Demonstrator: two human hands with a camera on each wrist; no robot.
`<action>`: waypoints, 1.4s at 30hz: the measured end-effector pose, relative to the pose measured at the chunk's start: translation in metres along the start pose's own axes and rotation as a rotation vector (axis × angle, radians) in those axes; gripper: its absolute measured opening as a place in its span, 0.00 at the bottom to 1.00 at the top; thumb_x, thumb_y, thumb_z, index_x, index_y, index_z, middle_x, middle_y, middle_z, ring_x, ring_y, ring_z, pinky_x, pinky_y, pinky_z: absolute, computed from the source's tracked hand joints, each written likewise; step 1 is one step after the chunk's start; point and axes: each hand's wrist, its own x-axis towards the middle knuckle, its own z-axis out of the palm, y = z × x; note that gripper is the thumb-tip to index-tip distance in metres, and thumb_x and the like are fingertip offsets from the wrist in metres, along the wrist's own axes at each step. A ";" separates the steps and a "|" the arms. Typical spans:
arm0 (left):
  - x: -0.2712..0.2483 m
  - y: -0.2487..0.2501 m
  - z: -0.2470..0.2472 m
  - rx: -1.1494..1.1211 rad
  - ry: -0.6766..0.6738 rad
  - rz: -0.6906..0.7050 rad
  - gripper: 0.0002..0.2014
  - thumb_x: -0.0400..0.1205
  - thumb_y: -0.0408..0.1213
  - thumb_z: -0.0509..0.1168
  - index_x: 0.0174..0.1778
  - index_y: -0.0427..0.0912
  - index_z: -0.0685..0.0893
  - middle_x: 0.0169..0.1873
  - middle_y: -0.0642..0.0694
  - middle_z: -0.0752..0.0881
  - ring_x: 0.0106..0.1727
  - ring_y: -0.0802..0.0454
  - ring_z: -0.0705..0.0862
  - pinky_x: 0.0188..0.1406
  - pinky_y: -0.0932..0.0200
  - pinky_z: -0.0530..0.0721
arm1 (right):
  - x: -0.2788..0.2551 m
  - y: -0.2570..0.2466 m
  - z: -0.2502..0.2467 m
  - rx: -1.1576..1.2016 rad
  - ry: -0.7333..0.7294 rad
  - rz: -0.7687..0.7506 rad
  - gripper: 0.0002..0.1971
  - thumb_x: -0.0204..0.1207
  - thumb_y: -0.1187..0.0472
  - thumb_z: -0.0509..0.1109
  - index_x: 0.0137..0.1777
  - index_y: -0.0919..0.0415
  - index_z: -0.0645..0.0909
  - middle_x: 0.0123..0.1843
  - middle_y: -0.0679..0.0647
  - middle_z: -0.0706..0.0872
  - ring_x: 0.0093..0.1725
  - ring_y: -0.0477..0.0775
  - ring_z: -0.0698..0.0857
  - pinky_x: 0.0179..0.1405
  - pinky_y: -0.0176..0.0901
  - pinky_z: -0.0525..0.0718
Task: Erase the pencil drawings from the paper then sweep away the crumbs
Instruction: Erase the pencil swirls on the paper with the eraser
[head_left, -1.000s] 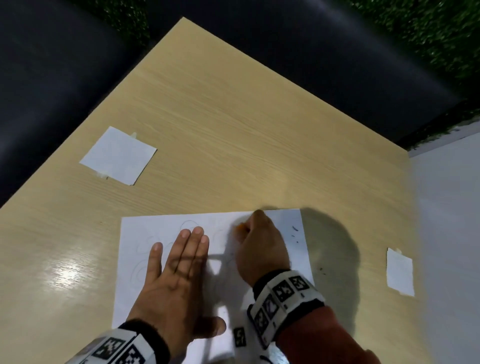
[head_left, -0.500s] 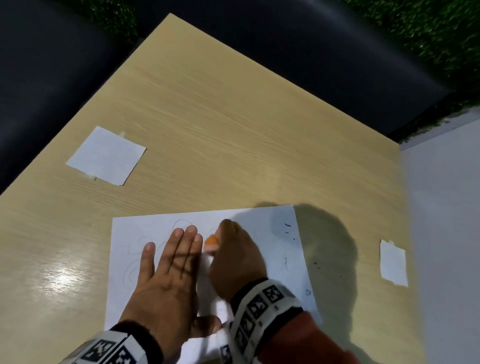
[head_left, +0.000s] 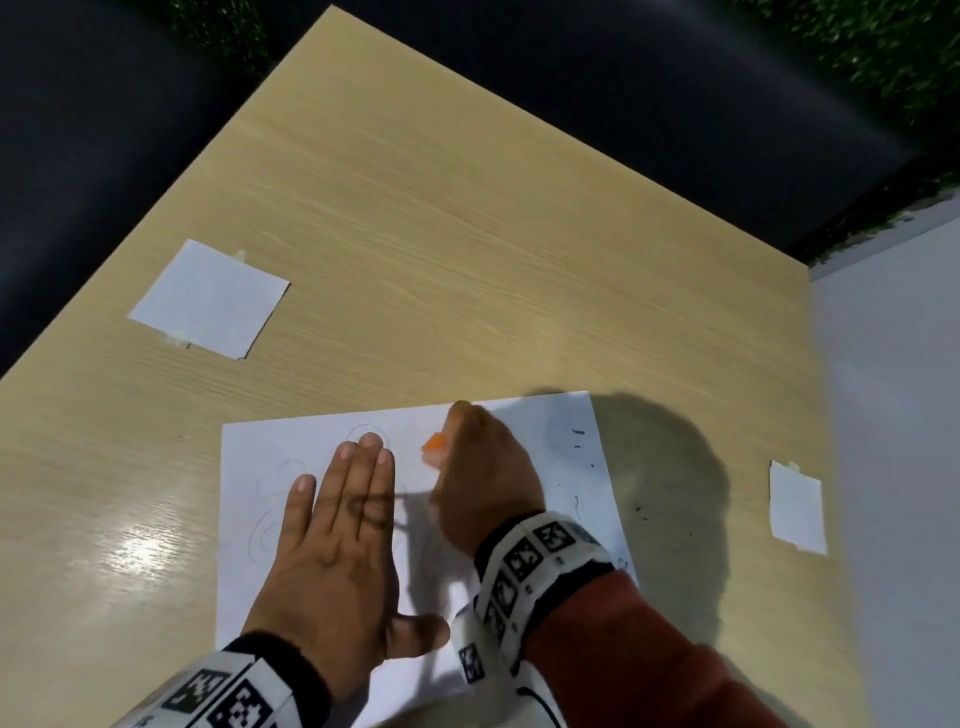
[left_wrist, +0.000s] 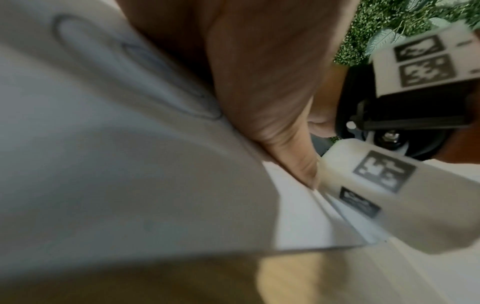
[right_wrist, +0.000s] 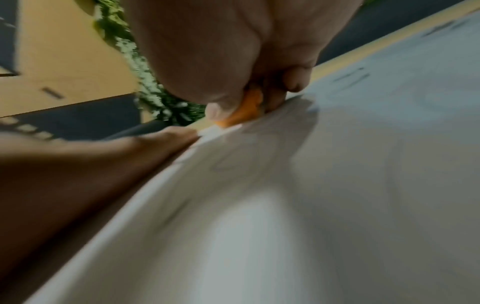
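Observation:
A white sheet of paper (head_left: 550, 436) lies on the wooden table (head_left: 441, 234) near its front edge. Faint pencil loops (head_left: 270, 499) show on the sheet's left part, and in the left wrist view a pencil loop (left_wrist: 135, 67) runs beside my palm. My left hand (head_left: 343, 525) lies flat on the paper with straight fingers. My right hand (head_left: 478, 478) pinches an orange eraser (head_left: 434, 445) and presses it to the sheet just right of the left fingertips; the right wrist view shows the eraser (right_wrist: 246, 111) between thumb and fingers. Dark crumbs (head_left: 577, 434) dot the paper's right side.
A small white paper square (head_left: 208, 299) is taped to the table at the far left, another small square (head_left: 797, 506) at the right edge. A few crumbs (head_left: 641, 512) lie on the wood right of the sheet. The table ends at dark floor beyond and a white surface on the right.
My right hand with the eraser has moved left across the sheet, then slightly up toward the far edge. The left hand stays flat on the paper.

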 end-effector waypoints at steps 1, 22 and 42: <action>0.000 0.000 0.001 -0.002 -0.001 0.000 0.67 0.59 0.80 0.56 0.78 0.24 0.64 0.81 0.29 0.63 0.81 0.35 0.62 0.73 0.33 0.59 | 0.008 0.010 -0.006 -0.018 0.035 0.090 0.02 0.76 0.63 0.61 0.46 0.57 0.71 0.49 0.51 0.82 0.50 0.53 0.81 0.44 0.44 0.76; -0.001 -0.003 0.002 0.011 -0.025 0.006 0.66 0.58 0.79 0.57 0.78 0.23 0.65 0.80 0.29 0.63 0.81 0.34 0.63 0.74 0.33 0.59 | -0.006 -0.002 0.000 0.064 0.000 0.050 0.05 0.72 0.64 0.62 0.41 0.54 0.69 0.46 0.49 0.83 0.49 0.53 0.82 0.44 0.44 0.78; 0.001 -0.001 -0.002 -0.008 -0.023 -0.007 0.69 0.54 0.80 0.58 0.78 0.25 0.66 0.80 0.31 0.65 0.81 0.38 0.62 0.72 0.31 0.60 | -0.054 0.042 -0.013 0.103 0.068 0.132 0.09 0.78 0.57 0.63 0.37 0.51 0.68 0.38 0.45 0.80 0.38 0.46 0.78 0.37 0.39 0.75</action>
